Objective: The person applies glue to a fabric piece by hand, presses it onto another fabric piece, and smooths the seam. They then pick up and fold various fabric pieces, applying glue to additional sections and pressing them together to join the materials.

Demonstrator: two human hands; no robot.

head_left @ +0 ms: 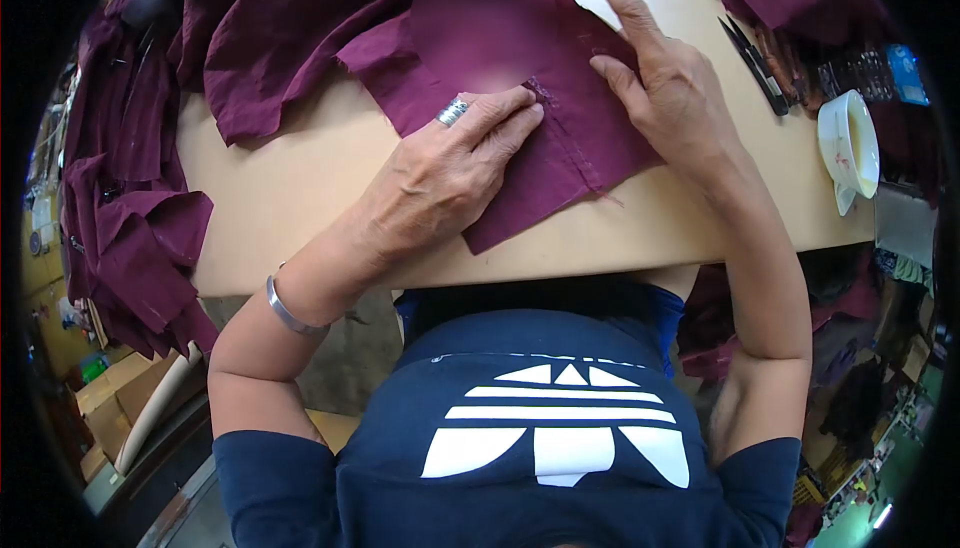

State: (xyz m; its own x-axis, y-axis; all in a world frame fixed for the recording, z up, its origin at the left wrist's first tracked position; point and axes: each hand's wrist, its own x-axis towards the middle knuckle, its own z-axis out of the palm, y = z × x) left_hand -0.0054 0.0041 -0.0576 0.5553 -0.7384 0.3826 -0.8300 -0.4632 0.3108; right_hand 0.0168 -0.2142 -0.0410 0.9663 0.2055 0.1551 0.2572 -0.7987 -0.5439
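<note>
Under left grip [445, 168], maroon cloth [530, 178], pinched at seam [568, 138]

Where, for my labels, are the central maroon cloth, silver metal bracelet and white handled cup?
Central maroon cloth [532, 184]: head view, lower part.
Silver metal bracelet [284, 312]: head view, band's middle.
White handled cup [834, 145]: head view, outer wall.

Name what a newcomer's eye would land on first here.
Likely the maroon cloth at the middle of the table, with the left hand touching it, fingers drawn together, and the right hand spread open by its right edge. Next, probably the white logo on the dark shirt at the bottom, then the white cup near the table's right edge.
</note>
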